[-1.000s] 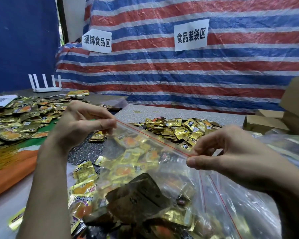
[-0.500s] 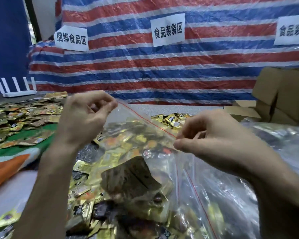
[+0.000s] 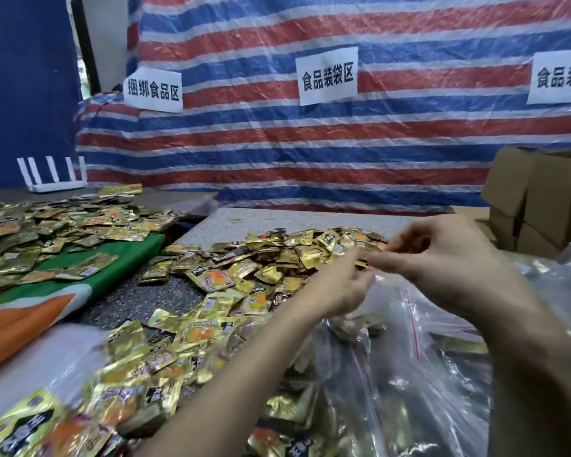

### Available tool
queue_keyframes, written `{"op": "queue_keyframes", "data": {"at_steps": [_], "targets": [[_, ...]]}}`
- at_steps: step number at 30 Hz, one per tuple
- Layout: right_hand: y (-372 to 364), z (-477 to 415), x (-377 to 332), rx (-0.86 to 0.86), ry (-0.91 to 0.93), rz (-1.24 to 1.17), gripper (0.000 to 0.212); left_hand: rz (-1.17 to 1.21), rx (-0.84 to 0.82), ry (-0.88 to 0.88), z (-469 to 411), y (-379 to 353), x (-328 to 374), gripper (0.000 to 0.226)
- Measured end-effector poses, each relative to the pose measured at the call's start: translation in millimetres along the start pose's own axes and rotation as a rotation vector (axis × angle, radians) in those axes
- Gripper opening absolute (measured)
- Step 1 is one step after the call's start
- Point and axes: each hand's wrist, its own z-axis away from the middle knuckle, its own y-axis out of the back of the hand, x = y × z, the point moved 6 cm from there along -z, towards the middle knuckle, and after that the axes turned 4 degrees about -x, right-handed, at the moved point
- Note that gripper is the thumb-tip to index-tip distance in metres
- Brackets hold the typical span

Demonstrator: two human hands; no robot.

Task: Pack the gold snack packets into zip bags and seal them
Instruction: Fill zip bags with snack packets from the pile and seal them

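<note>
The zip bag (image 3: 396, 367) stands at the near right of the worktop (image 3: 244, 222), mouth up, just in front of the loose pile of gold snack packets (image 3: 271, 258). The right grip (image 3: 442, 258) pinches the bag's top edge, above the red zip strip (image 3: 411, 311). The left grip (image 3: 337, 288) is curled at the same edge, touching the right grip. It appears to pinch the edge too, though its fingertips are partly hidden.

Risk 1: incomplete seal. Both grips sit at one point of the mouth, so any part of the strip not pressed may stay open and let packets spill when the bag is lifted.

Risk 2: trapped packet. A packet riding high against the strip would block closure.

Risk 3: tipping. The bag is slack and held only at the top. If it is released before it is laid flat, it may slump onto the loose pile.

Containers: the zip bag holds gold packets in its lower part, and the film above them is loose; the count cannot be told. Cardboard boxes (image 3: 548, 199) stand at the far right, well apart, and their contents are not visible. More clear plastic (image 3: 567, 268) lies at the right edge, contents unclear
</note>
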Motion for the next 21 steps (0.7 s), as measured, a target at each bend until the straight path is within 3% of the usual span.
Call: {"op": "queue_keyframes", "data": {"at_steps": [3, 6, 9, 13, 16, 21], "targets": [[-10, -2, -2, -0.04, 0.004, -0.016, 0.03, -0.162, -0.06, 0.224, 27, -26, -52, 0.046], [-30, -2, -13, -0.137, 0.037, 0.015, 0.029, -0.04, -0.083, 0.15, 51, -35, -56, 0.044], [-52, 1, -25, -0.247, 0.107, 0.043, 0.025, 0.154, 0.04, 0.081, 71, -14, -48, 0.032], [-74, 10, -38, -0.346, 0.188, 0.112, 0.024, 0.122, 0.282, 0.17, 122, 36, -77, 0.024], [-87, 18, -47, -0.411, 0.237, 0.135, 0.024, -0.013, 0.376, 0.347, 171, 77, -128, 0.014], [-102, 29, -59, -0.477, 0.307, 0.147, 0.022, -0.473, 0.485, 0.809, 254, 136, -225, 0.023]]}}
